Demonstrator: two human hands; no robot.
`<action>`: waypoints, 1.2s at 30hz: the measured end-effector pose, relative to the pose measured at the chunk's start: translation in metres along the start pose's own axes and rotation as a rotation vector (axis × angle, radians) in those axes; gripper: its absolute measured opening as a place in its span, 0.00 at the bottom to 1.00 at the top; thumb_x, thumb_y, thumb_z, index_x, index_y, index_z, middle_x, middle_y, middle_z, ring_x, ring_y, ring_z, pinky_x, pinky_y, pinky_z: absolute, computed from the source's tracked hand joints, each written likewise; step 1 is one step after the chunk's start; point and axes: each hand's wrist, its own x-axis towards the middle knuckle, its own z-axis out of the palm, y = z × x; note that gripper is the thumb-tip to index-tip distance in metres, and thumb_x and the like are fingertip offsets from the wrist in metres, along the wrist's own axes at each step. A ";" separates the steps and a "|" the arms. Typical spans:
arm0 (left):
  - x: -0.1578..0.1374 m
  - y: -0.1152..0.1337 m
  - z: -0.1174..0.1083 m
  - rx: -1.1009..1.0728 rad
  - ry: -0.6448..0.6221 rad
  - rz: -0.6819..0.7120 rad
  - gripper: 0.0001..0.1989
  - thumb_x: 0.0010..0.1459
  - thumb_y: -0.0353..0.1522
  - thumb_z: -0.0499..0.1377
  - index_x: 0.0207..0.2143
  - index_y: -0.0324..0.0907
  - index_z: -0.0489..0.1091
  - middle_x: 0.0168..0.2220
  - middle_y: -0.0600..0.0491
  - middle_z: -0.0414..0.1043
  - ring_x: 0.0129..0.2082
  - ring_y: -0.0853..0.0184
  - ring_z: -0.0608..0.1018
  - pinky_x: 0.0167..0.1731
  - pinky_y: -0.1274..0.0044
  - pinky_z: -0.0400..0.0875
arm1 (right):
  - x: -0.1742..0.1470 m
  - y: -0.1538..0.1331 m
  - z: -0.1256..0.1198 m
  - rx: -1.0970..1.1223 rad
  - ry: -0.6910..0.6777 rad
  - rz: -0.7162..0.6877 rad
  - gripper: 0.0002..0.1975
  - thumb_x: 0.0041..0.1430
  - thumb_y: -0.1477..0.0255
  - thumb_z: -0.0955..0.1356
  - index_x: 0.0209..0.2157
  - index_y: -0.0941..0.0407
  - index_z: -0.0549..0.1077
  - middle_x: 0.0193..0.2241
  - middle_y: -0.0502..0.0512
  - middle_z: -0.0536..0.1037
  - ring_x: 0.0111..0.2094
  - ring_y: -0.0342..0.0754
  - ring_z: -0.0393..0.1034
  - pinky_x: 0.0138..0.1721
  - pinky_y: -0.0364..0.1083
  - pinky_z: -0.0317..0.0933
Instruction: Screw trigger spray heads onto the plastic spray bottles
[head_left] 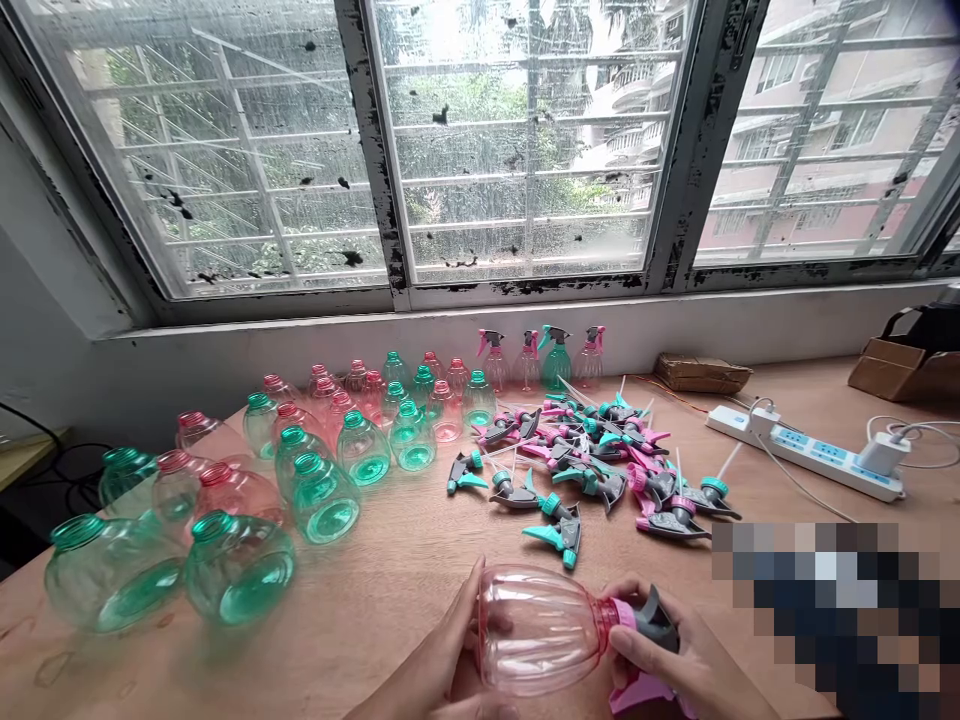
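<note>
Left hand (452, 640) grasps pink bottle (536, 630) by its base; right hand (686, 645) fingers grip its trigger sprayer (654, 622). Open gap to green bottles (240, 570) along table's (375, 590) left edge.

Place: assembly workroom | wooden table (352, 620) | rows of bottles (364, 450) | heaped spray heads (598, 482) | barred window (517, 150)

Both hands (448, 655) (694, 650) curl inward, facing each other.
</note>
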 end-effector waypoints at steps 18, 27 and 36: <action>0.001 0.004 -0.001 0.006 -0.037 0.068 0.57 0.58 0.38 0.68 0.71 0.49 0.25 0.73 0.48 0.45 0.68 0.51 0.59 0.64 0.69 0.59 | 0.002 0.004 -0.003 0.001 -0.017 -0.007 0.19 0.52 0.59 0.77 0.37 0.58 0.76 0.22 0.49 0.80 0.23 0.46 0.73 0.27 0.44 0.64; 0.000 0.008 -0.001 0.066 -0.009 0.017 0.52 0.58 0.30 0.65 0.72 0.53 0.31 0.71 0.51 0.52 0.66 0.50 0.62 0.63 0.67 0.61 | 0.000 -0.003 0.001 -0.003 -0.017 0.010 0.19 0.52 0.58 0.77 0.36 0.58 0.76 0.20 0.49 0.81 0.23 0.47 0.73 0.27 0.44 0.64; -0.001 0.002 -0.002 0.024 -0.026 0.079 0.54 0.57 0.34 0.67 0.72 0.54 0.31 0.73 0.54 0.46 0.67 0.52 0.60 0.60 0.72 0.63 | -0.001 -0.004 0.001 -0.019 -0.001 0.025 0.20 0.50 0.56 0.77 0.34 0.58 0.76 0.21 0.49 0.80 0.23 0.46 0.73 0.28 0.43 0.63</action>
